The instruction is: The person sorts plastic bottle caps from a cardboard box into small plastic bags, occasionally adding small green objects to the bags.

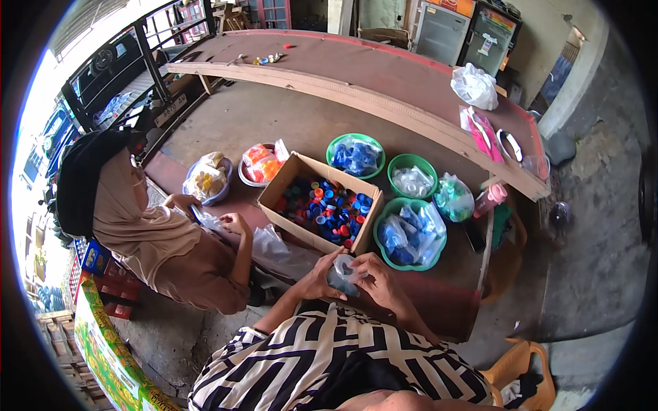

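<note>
In front of my body both hands hold a small clear plastic bag [345,268] with a bluish-grey look. My left hand [321,279] is closed around its left side. The fingers of my right hand [378,279] pinch the bag at its upper right edge. What lies inside the bag is too small to make out. Just beyond my hands stands an open cardboard box [301,241] filled with red, blue and a few other coloured bottle caps [329,214]. To the right of the box a green basin [441,252] holds bags of blue items.
Several basins ring the box, among them a green basin [391,166] with clear bags and a purple basin [223,197]. A co-worker [164,226] at the left handles clear plastic. Behind runs a long raised wooden shelf [356,67]. An orange chair [545,370] stands lower right.
</note>
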Available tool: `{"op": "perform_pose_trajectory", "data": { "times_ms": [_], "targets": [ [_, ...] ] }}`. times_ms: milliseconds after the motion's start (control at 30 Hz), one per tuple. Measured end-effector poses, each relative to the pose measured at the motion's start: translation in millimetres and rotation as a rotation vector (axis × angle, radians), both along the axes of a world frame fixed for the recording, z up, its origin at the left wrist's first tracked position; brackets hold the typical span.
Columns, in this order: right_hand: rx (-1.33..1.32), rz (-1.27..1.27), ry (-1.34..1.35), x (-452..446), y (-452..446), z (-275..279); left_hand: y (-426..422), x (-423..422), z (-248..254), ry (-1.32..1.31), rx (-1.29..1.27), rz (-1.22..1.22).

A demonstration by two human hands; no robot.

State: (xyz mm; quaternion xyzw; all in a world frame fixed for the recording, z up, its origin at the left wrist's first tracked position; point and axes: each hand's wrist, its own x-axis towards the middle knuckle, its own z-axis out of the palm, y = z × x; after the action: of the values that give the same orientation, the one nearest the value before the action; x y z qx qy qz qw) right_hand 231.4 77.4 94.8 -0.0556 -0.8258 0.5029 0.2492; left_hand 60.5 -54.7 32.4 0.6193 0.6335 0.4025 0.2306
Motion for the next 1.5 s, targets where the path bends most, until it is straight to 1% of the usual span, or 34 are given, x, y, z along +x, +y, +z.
{"op": "perform_pose_trajectory", "data": {
  "times_ms": [33, 100, 133, 167, 233, 267, 300, 333, 367, 433, 500, 533, 567, 633, 700, 733, 767, 800, 833, 900, 933, 967, 1033, 1067, 1100, 1133, 1167, 1233, 1300, 1333, 1367, 1433, 1467, 1500],
  "targets": [
    [0.059, 0.043, 0.058, 2.9, -0.4, 3.5, 1.1, 4.6, -4.4, -0.005, -0.001, -0.009],
    [0.021, 0.034, 0.065, 9.0, 1.9, 7.8, 6.7, 13.0, -18.3, -0.545, -0.292, -0.178],
    [0.034, 0.007, 0.072, 13.1, 6.5, 5.2, 10.7, 17.8, -24.0, -0.475, -0.201, -0.187],
    [0.046, -0.021, 0.077, 17.7, 11.0, 4.4, 11.9, 21.2, -29.3, -0.48, -0.204, -0.195],
    [-0.008, -0.135, 0.055, 25.9, 23.0, 0.4, 14.0, 30.4, -14.7, -0.563, -0.407, -0.198],
    [-0.037, -0.185, 0.012, 33.2, 28.4, -0.2, 15.7, 34.5, -19.2, -0.625, -0.314, -0.215],
    [-0.065, -0.234, -0.029, 38.5, 34.7, 4.5, 17.2, 35.9, -17.3, -0.632, -0.321, -0.221],
    [0.025, -0.257, -0.012, 42.9, 44.6, 4.5, 20.3, 33.9, -12.5, -0.602, -0.346, -0.208],
    [0.022, -0.272, -0.066, 50.2, 52.0, 6.7, 21.7, 33.1, -10.3, -0.57, -0.37, -0.193],
    [-0.219, -0.272, -0.092, 57.5, 62.3, 7.1, 24.7, 33.0, -14.8, -0.593, -0.311, -0.162],
    [-0.244, -0.244, -0.117, 62.4, 70.4, 13.5, 29.8, 29.3, -13.6, -0.5, -0.322, -0.13],
    [-0.115, -0.224, -0.107, 62.8, 73.0, 16.9, 31.8, 29.4, -9.5, -0.411, -0.302, -0.111],
    [0.013, -0.204, -0.095, 63.0, 75.2, 19.8, 33.3, 29.6, -9.9, -0.408, -0.3, -0.107],
    [0.179, -0.153, -0.158, 61.0, 72.6, 30.2, 36.0, 32.3, -9.0, -0.277, -0.286, -0.106],
    [0.307, -0.152, -0.189, 57.8, 73.1, 22.0, 40.6, 36.8, -9.4, -0.293, -0.299, -0.101],
    [0.305, -0.155, -0.188, 56.9, 72.6, 15.5, 43.1, 38.1, -9.2, -0.221, -0.317, -0.138],
    [0.245, -0.167, -0.264, 56.5, 70.9, 7.7, 44.0, 40.0, -9.0, -0.15, -0.336, -0.174],
    [0.184, -0.176, -0.34, 56.2, 69.3, 1.2, 44.5, 42.6, -10.9, -0.151, -0.339, -0.173],
    [0.181, -0.172, -0.34, 55.9, 68.4, -4.3, 44.5, 45.1, -12.8, -0.186, -0.303, -0.172],
    [0.002, -0.312, -0.219, 53.3, 66.4, -8.9, 43.9, 48.4, -16.1, -0.254, -0.228, -0.167],
    [-0.223, -0.368, -0.316, 54.9, 63.2, 2.2, 43.0, 48.3, -15.8, -0.254, -0.23, -0.164],
    [-0.226, -0.368, -0.316, 53.6, 64.7, 2.5, 41.6, 47.8, -15.5, -0.294, -0.249, -0.141],
    [-0.128, -0.485, -0.095, 53.1, 67.5, 1.6, 40.2, 46.2, -12.3, -0.334, -0.27, -0.125],
    [-0.136, -0.523, -0.021, 51.7, 68.2, 1.4, 40.9, 44.2, -9.3, -0.345, -0.235, -0.12],
    [-0.132, -0.525, -0.021, 52.2, 70.4, 2.3, 41.2, 42.2, -7.5, -0.356, -0.199, -0.112],
    [-0.109, -0.563, 0.058, 52.2, 72.8, 3.9, 42.1, 39.3, -10.3, -0.352, -0.257, -0.101],
    [-0.087, -0.6, 0.137, 51.9, 73.8, 6.5, 43.8, 39.3, -4.5, -0.351, -0.255, -0.101],
    [-0.106, -0.637, 0.101, 56.2, 76.1, 12.0, 46.7, 38.1, 9.8, -0.3, -0.282, -0.145],
    [-0.159, -0.711, 0.125, 60.6, 79.5, 14.1, 49.8, 37.3, 19.7, -0.303, -0.267, -0.172],
    [-0.154, -0.733, 0.198, 61.4, 81.8, 14.4, 50.8, 38.0, 21.3, -0.306, -0.253, -0.197],
    [-0.151, -0.731, 0.194, 64.4, 84.7, 12.1, 51.7, 38.8, 18.5, -0.311, -0.25, -0.196],
    [-0.206, -0.77, 0.241, 70.2, 92.4, 5.8, 51.5, 37.6, 11.4, -0.319, -0.211, -0.232],
    [-0.362, -0.765, 0.288, 71.9, 97.0, -0.1, 51.2, 36.0, 8.4, -0.318, -0.209, -0.228],
    [-0.447, -0.735, 0.255, 79.8, 101.6, 7.7, 50.8, 34.8, 4.7, -0.344, -0.195, -0.234]
  ]
}}
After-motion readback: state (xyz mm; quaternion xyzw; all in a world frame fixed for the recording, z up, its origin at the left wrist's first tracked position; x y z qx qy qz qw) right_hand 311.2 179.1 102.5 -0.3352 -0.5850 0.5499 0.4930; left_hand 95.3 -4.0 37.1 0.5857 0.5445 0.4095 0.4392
